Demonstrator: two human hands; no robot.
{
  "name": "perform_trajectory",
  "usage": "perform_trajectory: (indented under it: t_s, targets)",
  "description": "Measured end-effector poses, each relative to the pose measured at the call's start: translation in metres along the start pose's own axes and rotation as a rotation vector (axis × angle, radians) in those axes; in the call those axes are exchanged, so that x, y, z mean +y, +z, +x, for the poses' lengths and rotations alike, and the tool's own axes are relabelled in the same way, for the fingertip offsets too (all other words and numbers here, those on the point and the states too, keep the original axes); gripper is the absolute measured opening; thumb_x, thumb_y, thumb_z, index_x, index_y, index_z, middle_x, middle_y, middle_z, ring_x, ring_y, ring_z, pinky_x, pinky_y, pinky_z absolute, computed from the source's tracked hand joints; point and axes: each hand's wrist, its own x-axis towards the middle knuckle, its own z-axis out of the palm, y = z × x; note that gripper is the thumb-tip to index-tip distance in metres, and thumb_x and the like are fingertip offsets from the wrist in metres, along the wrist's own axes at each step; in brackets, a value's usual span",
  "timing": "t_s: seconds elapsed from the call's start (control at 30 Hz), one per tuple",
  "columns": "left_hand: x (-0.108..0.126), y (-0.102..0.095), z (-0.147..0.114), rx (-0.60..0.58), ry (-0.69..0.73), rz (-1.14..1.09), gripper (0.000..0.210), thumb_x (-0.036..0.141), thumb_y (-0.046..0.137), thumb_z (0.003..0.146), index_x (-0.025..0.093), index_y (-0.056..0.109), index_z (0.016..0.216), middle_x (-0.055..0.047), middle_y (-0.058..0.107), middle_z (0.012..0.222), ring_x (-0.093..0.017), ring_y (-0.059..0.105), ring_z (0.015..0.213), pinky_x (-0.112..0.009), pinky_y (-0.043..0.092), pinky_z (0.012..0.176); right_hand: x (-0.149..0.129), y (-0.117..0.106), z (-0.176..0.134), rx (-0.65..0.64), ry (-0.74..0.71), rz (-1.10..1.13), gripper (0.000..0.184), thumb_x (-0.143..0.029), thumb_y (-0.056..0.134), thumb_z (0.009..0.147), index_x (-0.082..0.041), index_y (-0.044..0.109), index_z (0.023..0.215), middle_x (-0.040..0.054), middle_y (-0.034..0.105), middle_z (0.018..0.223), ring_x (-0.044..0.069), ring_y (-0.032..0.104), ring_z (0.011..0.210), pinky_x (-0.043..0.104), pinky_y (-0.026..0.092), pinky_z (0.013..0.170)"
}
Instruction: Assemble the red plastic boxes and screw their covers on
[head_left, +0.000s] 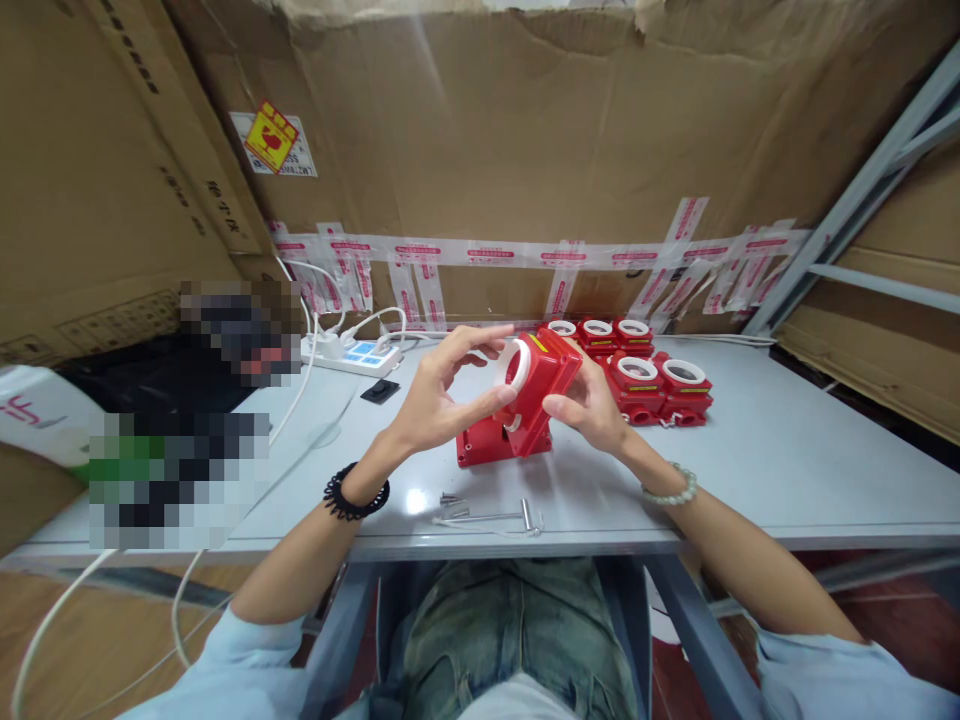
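Note:
A red box-shaped housing [552, 385] with a white ring [513, 368] on its round opening is tilted above the table, its opening facing left. My right hand [594, 405] grips its right side, thumb in front, the other fingers mostly hidden behind it. My left hand [455, 385] is curved around the white ring, its thumb against the ring's lower edge and its fingers spread near the top. Underneath, a red base part [484, 445] with corner holes lies on the table. In front of it are a few small screws [451, 499] and a metal T-shaped tool [526, 515].
Several red housings with white rings [637, 370] stand behind my right hand. To the left are a power strip [356, 355] with white cables, a small black square [380, 391] and a black bag [161, 375]. Cardboard [517, 130] walls the table's back; a metal frame [877, 180] rises at right.

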Motion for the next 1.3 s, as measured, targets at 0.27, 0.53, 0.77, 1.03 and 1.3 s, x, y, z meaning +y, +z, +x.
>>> perform_trajectory:
  t_s: [0.27,0.53,0.77,1.03,1.3]
  targets:
    - [0.0024,0.0019,-0.0001,-0.058,0.023,-0.103,0.066,0.034,0.076,0.077,0.032,0.050,0.138,-0.009,0.047,0.145,-0.029,0.046,0.133,-0.041,0.049,0.103,-0.0007,0.0023,0.0000,0.027,0.046,-0.005,0.060,-0.050,0.077,0.068,-0.022,0.050,0.113,0.0054,0.070,0.100,0.023,0.069,0.095,0.039,0.055,0.085]
    - [-0.0003,0.0021,0.0012,0.015,0.016,0.010,0.048,0.030,0.075,0.078,0.026,0.062,0.125,-0.009,0.063,0.121,-0.023,0.058,0.111,-0.034,0.051,0.089,-0.0022,0.0047,-0.0012,0.008,0.005,0.007,0.065,-0.036,0.081,0.066,-0.025,0.045,0.120,0.0052,0.068,0.106,0.021,0.068,0.098,0.036,0.054,0.086]
    - [-0.0025,0.0014,0.0012,0.071,-0.047,-0.046,0.048,0.032,0.075,0.078,0.024,0.061,0.124,-0.009,0.064,0.125,-0.022,0.060,0.109,-0.034,0.050,0.090,-0.0028,0.0034,-0.0012,0.055,-0.072,-0.153,0.077,-0.031,0.083,0.060,-0.027,0.040,0.124,0.0063,0.066,0.112,0.023,0.066,0.100,0.040,0.053,0.087]
    - [-0.0004,0.0028,0.0010,0.063,-0.060,0.030,0.047,0.035,0.076,0.078,0.024,0.063,0.122,-0.008,0.066,0.117,-0.021,0.061,0.102,-0.033,0.048,0.082,-0.0036,0.0055,-0.0030,0.062,-0.137,-0.255,0.080,-0.025,0.082,0.061,-0.028,0.038,0.127,0.0083,0.062,0.121,0.025,0.064,0.109,0.043,0.052,0.092]
    - [0.0015,0.0031,0.0008,0.080,-0.072,0.048,0.043,0.036,0.077,0.077,0.022,0.065,0.116,-0.008,0.068,0.112,-0.020,0.062,0.097,-0.032,0.046,0.076,-0.0012,0.0018,-0.0056,0.056,-0.307,-0.385,0.087,-0.020,0.083,0.061,-0.031,0.039,0.135,0.0103,0.050,0.140,0.028,0.056,0.123,0.047,0.048,0.103]
